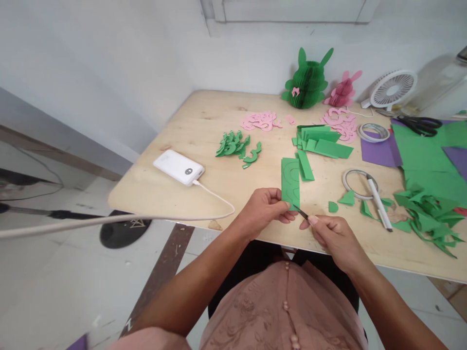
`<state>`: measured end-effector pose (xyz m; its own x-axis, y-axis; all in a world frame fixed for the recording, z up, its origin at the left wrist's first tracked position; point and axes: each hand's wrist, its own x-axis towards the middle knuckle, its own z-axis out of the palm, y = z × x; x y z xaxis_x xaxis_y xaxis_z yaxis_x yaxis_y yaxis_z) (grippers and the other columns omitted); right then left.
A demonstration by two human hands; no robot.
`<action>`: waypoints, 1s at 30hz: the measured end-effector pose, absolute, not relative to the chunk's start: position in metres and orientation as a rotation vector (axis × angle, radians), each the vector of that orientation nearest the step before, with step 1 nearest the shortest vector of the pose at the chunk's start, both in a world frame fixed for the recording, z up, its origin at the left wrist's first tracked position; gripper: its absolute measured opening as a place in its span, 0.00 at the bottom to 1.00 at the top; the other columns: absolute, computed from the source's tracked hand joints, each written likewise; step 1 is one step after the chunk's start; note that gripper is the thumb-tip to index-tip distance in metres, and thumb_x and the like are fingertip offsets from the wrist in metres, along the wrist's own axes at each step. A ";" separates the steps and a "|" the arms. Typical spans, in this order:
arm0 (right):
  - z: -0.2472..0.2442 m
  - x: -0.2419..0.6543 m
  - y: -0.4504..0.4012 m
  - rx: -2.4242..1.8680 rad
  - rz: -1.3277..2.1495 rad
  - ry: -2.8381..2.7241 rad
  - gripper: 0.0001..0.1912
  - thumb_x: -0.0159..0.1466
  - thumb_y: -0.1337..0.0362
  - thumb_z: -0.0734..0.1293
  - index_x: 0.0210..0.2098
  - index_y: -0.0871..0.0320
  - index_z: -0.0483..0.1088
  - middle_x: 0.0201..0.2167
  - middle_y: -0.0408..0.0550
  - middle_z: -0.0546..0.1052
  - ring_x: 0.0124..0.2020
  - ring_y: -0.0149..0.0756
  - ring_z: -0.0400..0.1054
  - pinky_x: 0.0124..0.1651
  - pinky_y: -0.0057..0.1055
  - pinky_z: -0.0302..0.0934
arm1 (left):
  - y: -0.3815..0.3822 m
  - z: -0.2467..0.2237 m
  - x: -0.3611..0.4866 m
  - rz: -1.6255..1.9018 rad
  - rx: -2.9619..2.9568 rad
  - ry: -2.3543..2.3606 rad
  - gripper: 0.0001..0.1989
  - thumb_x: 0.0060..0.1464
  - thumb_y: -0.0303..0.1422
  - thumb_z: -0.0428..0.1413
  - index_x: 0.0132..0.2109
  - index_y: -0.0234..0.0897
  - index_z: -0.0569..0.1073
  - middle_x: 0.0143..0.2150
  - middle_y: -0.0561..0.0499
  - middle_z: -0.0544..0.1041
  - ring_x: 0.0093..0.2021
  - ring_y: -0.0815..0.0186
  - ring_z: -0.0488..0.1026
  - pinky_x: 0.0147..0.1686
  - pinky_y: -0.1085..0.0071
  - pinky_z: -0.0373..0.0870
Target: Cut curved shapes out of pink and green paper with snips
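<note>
My left hand [268, 209] pinches the lower end of a green paper strip [290, 177] marked with curved pencil-like lines. In my right hand [333, 236] is a pair of small dark scissors [301, 213], its handle mostly hidden by the fingers. The tip meets the strip's lower right corner, close to my left fingertips. Just beyond the strip lies a folded green piece [305, 166], with a stack of green paper strips [324, 142] behind it. Curved green cutouts [233, 144] are piled to the left.
A white power bank [178, 166] with a cable lies left. Pink cutouts [260, 121], a green paper rabbit [309, 85], a pink one [343, 91] and a small fan [393, 91] are at the back. Right are a tape roll [373, 132], a marker [380, 204], black-handled scissors [419, 125] and green scraps [430, 214].
</note>
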<state>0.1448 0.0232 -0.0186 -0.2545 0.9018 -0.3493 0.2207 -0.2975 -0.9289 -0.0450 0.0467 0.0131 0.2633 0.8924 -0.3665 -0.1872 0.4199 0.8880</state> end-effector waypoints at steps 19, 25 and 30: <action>-0.016 0.143 0.023 -1.494 1.562 -1.423 0.24 0.60 0.46 0.62 0.28 0.62 0.74 0.14 0.35 0.48 0.17 0.26 0.39 0.20 0.27 0.32 | 0.038 0.009 -0.039 0.959 0.753 1.067 0.04 0.46 0.28 0.58 0.30 0.31 0.74 0.26 0.47 0.79 0.25 0.69 0.75 0.31 0.72 0.72; -0.015 0.144 0.023 -1.502 1.569 -1.426 0.25 0.60 0.46 0.62 0.28 0.63 0.75 0.14 0.35 0.48 0.17 0.25 0.39 0.20 0.27 0.32 | 0.035 0.006 -0.037 1.009 0.714 1.064 0.05 0.45 0.29 0.59 0.30 0.31 0.74 0.26 0.47 0.79 0.25 0.69 0.75 0.31 0.72 0.73; -0.016 0.145 0.022 -1.495 1.576 -1.421 0.25 0.60 0.45 0.62 0.28 0.63 0.74 0.14 0.35 0.50 0.17 0.26 0.40 0.20 0.27 0.34 | 0.031 0.005 -0.034 1.037 0.673 1.080 0.06 0.45 0.31 0.60 0.30 0.31 0.74 0.25 0.47 0.79 0.26 0.67 0.76 0.32 0.71 0.73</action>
